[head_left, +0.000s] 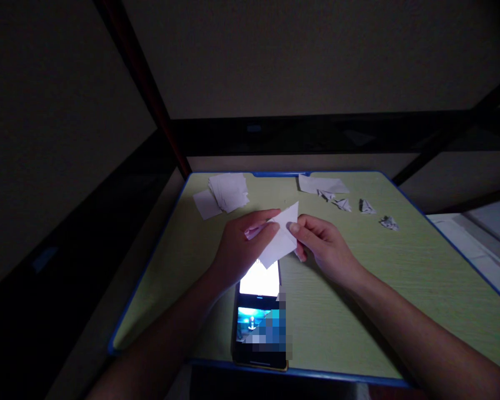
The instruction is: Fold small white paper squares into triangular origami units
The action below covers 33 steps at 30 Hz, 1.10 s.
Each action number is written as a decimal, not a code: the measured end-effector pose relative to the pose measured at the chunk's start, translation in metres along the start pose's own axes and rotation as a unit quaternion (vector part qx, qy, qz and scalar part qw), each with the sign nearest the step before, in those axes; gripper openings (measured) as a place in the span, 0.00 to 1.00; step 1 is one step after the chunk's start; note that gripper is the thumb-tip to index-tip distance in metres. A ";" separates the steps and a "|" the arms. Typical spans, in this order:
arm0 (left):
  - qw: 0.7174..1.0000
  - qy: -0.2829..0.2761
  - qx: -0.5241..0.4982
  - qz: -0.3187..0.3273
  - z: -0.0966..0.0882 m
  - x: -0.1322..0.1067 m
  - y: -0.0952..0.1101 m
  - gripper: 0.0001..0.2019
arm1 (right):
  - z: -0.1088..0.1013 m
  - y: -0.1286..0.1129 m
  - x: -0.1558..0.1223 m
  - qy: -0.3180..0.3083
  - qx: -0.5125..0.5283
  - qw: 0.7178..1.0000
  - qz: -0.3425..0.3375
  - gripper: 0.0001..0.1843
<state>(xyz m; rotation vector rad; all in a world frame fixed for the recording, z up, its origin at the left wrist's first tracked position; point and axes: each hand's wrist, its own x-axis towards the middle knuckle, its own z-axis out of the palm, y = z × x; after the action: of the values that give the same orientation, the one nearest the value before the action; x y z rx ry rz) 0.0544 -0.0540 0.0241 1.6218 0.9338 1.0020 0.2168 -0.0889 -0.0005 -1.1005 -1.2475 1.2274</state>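
Note:
A white sheet of paper, folded into a pointed shape, is held above the middle of a small green table. My left hand pinches its left side with thumb and fingers closed on it. My right hand grips its right edge, the thumb pressed on top. Just below the paper a phone lies flat with its screen lit, near the table's front edge.
A stack of white paper squares sits at the table's back left. Several small folded paper pieces and a loose sheet lie along the back right. The table has a blue rim; dark bed-frame bars stand behind.

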 end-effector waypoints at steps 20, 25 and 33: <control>0.999 -0.004 -0.034 0.006 0.002 0.001 -0.005 0.08 | -0.001 0.002 -0.001 -0.003 0.040 0.999 -0.008 0.17; 0.999 -0.006 -0.039 0.006 0.002 0.001 -0.003 0.08 | -0.001 0.002 -0.001 0.007 0.026 1.000 -0.011 0.17; 1.000 0.011 -0.022 0.003 0.003 -0.001 -0.001 0.07 | 0.000 0.001 -0.001 0.030 0.016 0.999 -0.006 0.20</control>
<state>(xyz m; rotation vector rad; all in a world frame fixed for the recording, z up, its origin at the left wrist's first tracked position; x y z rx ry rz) 0.0571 -0.0553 0.0226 1.5803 0.9164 1.0389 0.2165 -0.0897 -0.0020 -1.0971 -1.1836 1.1925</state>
